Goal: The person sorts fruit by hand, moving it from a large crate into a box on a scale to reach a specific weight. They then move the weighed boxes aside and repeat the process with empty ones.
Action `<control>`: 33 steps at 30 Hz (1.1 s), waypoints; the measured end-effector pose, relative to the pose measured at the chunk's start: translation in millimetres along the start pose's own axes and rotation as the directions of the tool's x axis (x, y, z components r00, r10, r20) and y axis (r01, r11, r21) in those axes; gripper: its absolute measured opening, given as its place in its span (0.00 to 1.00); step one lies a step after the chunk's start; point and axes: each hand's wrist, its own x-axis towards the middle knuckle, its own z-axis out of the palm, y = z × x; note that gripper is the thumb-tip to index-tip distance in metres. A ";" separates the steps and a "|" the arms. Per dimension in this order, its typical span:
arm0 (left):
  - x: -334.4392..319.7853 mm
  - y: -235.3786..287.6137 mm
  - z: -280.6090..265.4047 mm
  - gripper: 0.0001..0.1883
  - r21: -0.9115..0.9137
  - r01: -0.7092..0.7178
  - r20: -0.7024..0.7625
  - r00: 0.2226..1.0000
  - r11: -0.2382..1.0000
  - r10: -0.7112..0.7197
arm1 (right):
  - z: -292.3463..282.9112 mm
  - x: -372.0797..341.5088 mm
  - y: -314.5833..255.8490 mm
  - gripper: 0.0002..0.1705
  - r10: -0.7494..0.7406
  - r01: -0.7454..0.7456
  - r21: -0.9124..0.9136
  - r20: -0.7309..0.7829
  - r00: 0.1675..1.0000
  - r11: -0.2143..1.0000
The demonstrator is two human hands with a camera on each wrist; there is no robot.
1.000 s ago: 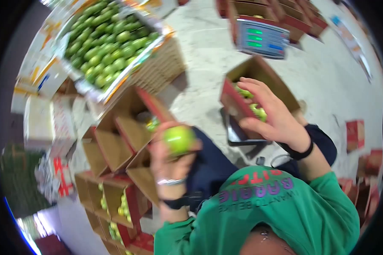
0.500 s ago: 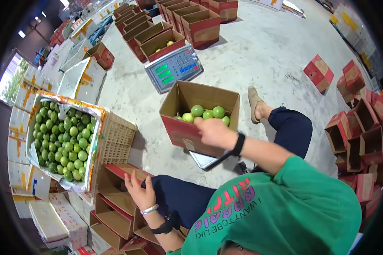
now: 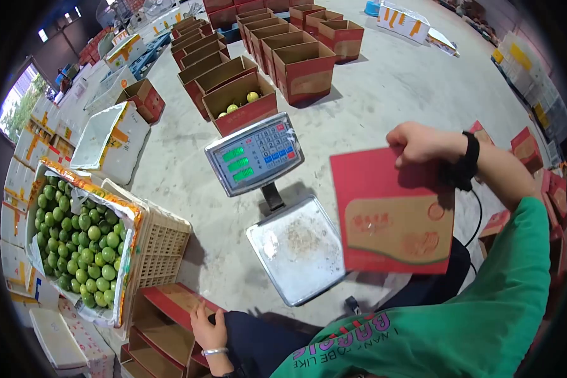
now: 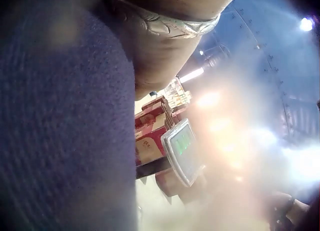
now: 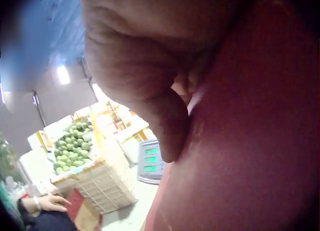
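Observation:
My right hand (image 3: pixel 422 145) grips the top edge of a red cardboard box (image 3: pixel 394 217), held beside the scale's metal platform (image 3: pixel 296 249); the box's inside is hidden. In the right wrist view the thumb of the right hand (image 5: pixel 145 66) lies against the red box wall (image 5: pixel 250 141). My left hand (image 3: pixel 208 329) rests on the knee with its fingers loosely extended, beside divided cardboard boxes (image 3: pixel 173 302). The scale display (image 3: pixel 255 154) shows green digits. In the left wrist view dark cloth (image 4: pixel 65 121) fills the left side, and the fingers are hidden.
A basket (image 3: pixel 164 242) of green fruit (image 3: pixel 85 242) stands at the left, with white foam boxes (image 3: pixel 110 145) behind it. Rows of open cardboard boxes (image 3: pixel 305 72) stand at the back, the nearest one (image 3: pixel 252 113) holding some fruit. More red boxes (image 3: pixel 526 151) lie at the right.
The box has left the scale platform and moved right in my right hand. My left hand, which held a green fruit a second ago, has emptied and come down onto the knee.

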 end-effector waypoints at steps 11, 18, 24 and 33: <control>9.2 13.9 -11.7 0.27 0.042 0.114 -0.013 0.993 0.993 -0.114 | -7.7 301.7 85.3 0.22 -0.442 0.269 -0.385 -0.482 0.757 0.883; -38.7 23.8 -35.1 0.24 -0.111 0.272 -0.127 0.950 0.956 -0.286 | 91.1 493.9 208.0 0.25 -0.430 0.174 -0.520 -0.425 0.796 0.836; -149.4 -79.5 -33.6 0.23 -0.119 0.546 -0.528 0.673 0.830 -0.518 | 69.2 373.1 228.2 0.24 -0.519 0.435 -0.341 -0.209 0.829 0.833; -282.8 -195.1 -10.3 0.22 -0.125 0.925 0.118 0.372 0.358 -0.921 | 63.9 101.7 -23.4 0.13 -0.234 0.256 0.145 -0.157 0.960 0.956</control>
